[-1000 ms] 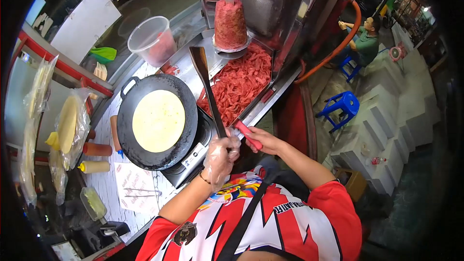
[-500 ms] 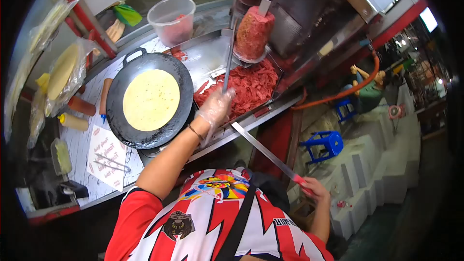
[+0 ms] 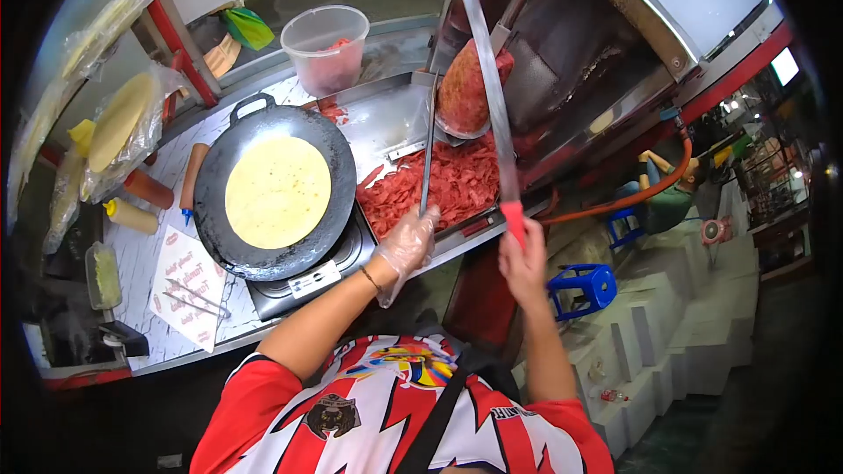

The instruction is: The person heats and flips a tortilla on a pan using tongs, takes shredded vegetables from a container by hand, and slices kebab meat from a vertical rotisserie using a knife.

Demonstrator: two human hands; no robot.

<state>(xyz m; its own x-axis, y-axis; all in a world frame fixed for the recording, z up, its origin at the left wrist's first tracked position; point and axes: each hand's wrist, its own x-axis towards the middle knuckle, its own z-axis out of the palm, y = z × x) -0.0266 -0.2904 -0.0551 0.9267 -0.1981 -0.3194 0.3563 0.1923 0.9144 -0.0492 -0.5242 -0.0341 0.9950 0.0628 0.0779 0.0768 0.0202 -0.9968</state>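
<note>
My left hand (image 3: 408,241), in a clear plastic glove, is closed around a sharpening steel (image 3: 428,154), a thin grey rod pointing up and away; its handle is hidden in my fist. Gripped by its red handle in my right hand (image 3: 524,263) is a long kebab knife (image 3: 493,88), blade raised and pointing away. In view, the blade crosses the right side of the meat cone (image 3: 458,101) on the spit. Knife and steel are apart. Beyond my left hand, shaved red meat (image 3: 439,184) fills much of the metal tray (image 3: 378,127).
Left of the tray, a flatbread (image 3: 278,191) lies on a black griddle pan (image 3: 211,202). A clear tub (image 3: 329,70) with meat stands behind. Sauce bottles (image 3: 132,217), tongs (image 3: 198,298) on printed paper and bagged flatbreads (image 3: 123,123) are farther left. A blue stool (image 3: 584,288) and a seated person (image 3: 672,189) are at right.
My right hand has swung the knife from low right, blade toward the tray, to upright beside the meat cone. My left hand has shifted slightly down and right with the steel.
</note>
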